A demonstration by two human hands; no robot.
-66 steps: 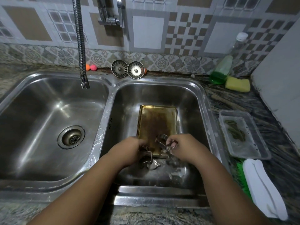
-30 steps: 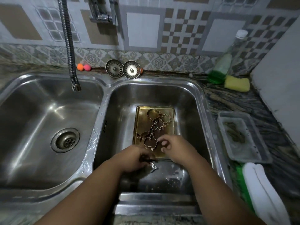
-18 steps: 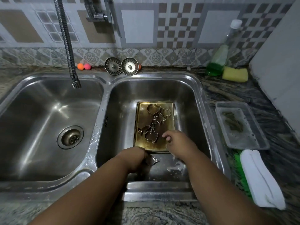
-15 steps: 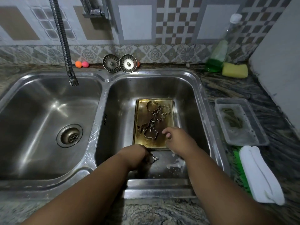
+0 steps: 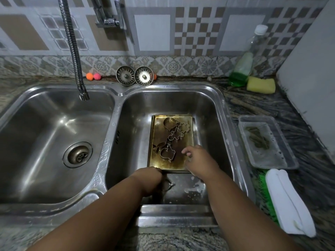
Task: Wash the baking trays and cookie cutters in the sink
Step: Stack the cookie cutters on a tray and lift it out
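Head view: your right hand (image 5: 199, 161) hovers loose-fingered, holding nothing, over the near corner of the baking tray (image 5: 187, 140) in the right basin (image 5: 208, 109), cookie cutters (image 5: 167, 153) on it, while your left hand (image 5: 149, 180) hides its fingers, grip unreadable.

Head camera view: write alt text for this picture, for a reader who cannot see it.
Cookie cutters lie on a stained baking tray in the right basin of a steel double sink. A right hand hovers over the tray's near right corner; the left hand is at its near edge.
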